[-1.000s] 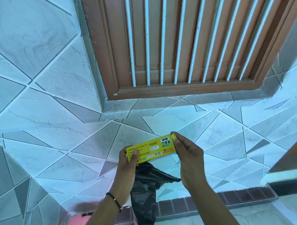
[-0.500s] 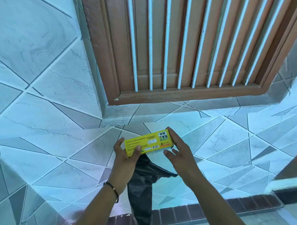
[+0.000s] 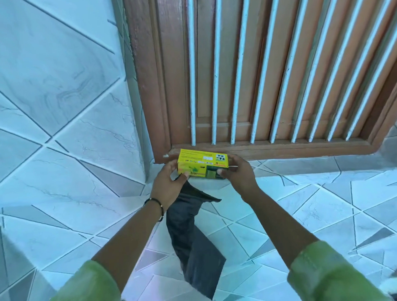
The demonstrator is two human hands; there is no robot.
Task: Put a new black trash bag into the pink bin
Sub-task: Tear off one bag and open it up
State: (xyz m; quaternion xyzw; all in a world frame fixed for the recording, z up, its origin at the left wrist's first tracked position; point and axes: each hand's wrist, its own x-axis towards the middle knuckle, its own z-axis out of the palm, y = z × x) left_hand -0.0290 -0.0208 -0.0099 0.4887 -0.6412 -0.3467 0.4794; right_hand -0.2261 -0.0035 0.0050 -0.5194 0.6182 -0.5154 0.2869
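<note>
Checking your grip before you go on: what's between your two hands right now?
In the head view, the yellow box spans the gap between left hand and right hand. The black bag hangs below it.

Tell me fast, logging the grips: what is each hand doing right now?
Left hand: closed on the yellow box, black bag hanging beneath it.
Right hand: closed on the box's other end.

— How many hands? 
— Two: the left hand [image 3: 169, 185] and the right hand [image 3: 239, 174], fingers at either end of one yellow box [image 3: 202, 163].
— Bags?
— One black trash bag [image 3: 191, 236], hanging below the left fingers.
— Anything else?
— One bracelet [image 3: 157, 204], two green sleeves [image 3: 85, 291], and eleven white bars [image 3: 215, 71] above the fingertips.
</note>
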